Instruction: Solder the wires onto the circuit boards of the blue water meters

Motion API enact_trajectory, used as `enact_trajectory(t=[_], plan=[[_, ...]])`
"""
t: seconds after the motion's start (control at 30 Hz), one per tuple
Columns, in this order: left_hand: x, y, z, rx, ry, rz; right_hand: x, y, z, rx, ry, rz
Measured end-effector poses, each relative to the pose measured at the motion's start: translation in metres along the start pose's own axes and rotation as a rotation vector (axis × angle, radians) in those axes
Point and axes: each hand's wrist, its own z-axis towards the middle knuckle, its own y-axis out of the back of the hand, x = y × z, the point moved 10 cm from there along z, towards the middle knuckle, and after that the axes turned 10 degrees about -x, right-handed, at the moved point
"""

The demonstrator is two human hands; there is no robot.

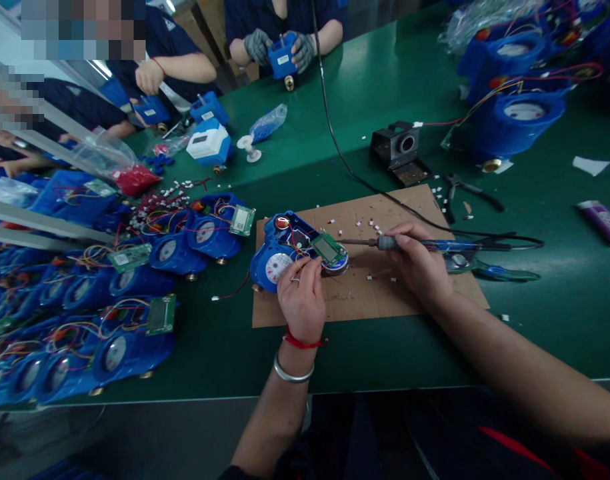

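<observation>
A soldering iron (385, 242) is held in my right hand (422, 267), its fingers wrapped round the grip. The iron's tip points left, at the edge of a green circuit board with a small display (327, 249). My left hand (303, 293) is closed in a pinch at the board's lower left edge; what lies between the fingertips is hidden. Beneath and left of the board sits an open blue water meter (265, 265) with a round white dial and coloured wires. A solder spool (337, 267) shows partly under the board.
A cardboard sheet (399, 293) lies under the work. Pliers (472, 193), a black iron stand (401, 150) and a purple tube (602, 223) are on the right. Wired blue meters (115, 350) crowd the left. The iron's black cable (349, 167) crosses the table. Co-workers handle meters opposite.
</observation>
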Motion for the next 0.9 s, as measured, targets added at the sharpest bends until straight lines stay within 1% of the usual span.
enact_trajectory(t=[0.17,0.3,0.63,0.9], plan=[[-0.009,-0.007,0.002,0.085,-0.034,0.030,-0.001,0.001,0.001,0.006,-0.001,-0.015],[-0.014,-0.010,0.004,0.121,-0.044,0.044,-0.001,0.001,0.000,0.007,-0.005,-0.035],[-0.012,-0.012,0.003,0.126,-0.037,0.045,0.004,-0.001,-0.005,0.027,-0.001,-0.114],[-0.010,-0.012,0.003,0.126,-0.026,0.028,0.014,-0.008,-0.010,0.128,0.066,-0.256]])
